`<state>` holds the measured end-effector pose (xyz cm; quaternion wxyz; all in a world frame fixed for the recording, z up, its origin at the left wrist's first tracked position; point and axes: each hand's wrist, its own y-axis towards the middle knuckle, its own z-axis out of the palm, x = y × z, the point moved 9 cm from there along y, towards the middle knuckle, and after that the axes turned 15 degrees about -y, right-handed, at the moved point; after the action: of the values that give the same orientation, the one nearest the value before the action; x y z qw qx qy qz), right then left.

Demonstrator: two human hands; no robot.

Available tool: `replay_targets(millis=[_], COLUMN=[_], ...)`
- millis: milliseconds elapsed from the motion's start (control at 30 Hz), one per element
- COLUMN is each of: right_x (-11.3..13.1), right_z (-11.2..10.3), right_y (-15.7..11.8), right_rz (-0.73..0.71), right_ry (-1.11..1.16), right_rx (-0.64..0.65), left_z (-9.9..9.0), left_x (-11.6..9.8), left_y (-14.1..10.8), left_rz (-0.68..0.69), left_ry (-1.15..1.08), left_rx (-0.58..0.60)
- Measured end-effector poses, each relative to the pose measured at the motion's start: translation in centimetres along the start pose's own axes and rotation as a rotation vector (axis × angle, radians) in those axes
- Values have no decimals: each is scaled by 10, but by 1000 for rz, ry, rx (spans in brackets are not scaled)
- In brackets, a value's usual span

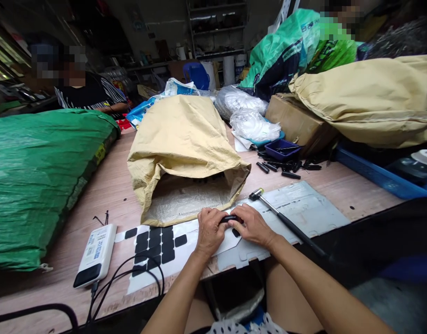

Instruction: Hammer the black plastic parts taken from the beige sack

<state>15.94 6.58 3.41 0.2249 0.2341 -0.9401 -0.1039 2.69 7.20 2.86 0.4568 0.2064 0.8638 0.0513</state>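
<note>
Between my left hand (210, 228) and my right hand (251, 226) is a small black cylindrical piece (229, 218), gripped at both ends by closed fingers. Its exact kind cannot be made out. Beneath my hands lies a white sheet (189, 257) bearing rows of black rounded-square stickers (154, 243). One more black square shows under my right fingers. A hammer (283, 218) with a yellow-tipped head and black handle rests on the grey board (304, 204), just right of my right hand. Right behind my hands, a tan sack (185, 139) lies with its mouth facing me.
At left are a green sack (42, 185) and a white power bank (96, 255) with black cables. Several black pieces (290, 175) lie by a purple tray (282, 149). A cardboard box (297, 120) and blue crate (380, 174) stand right. A person (91, 93) sits across the table.
</note>
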Motion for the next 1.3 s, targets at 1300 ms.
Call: replay_targets(millis=[1300], right_x=[-9], right_z=[-9], right_y=[-3], right_rz=[-15], right_ry=[-169], right_rx=[-58], left_z=[-84], left_x=[61], left_y=[114], left_rz=[-447], left_ry=[132], left_rx=[-303])
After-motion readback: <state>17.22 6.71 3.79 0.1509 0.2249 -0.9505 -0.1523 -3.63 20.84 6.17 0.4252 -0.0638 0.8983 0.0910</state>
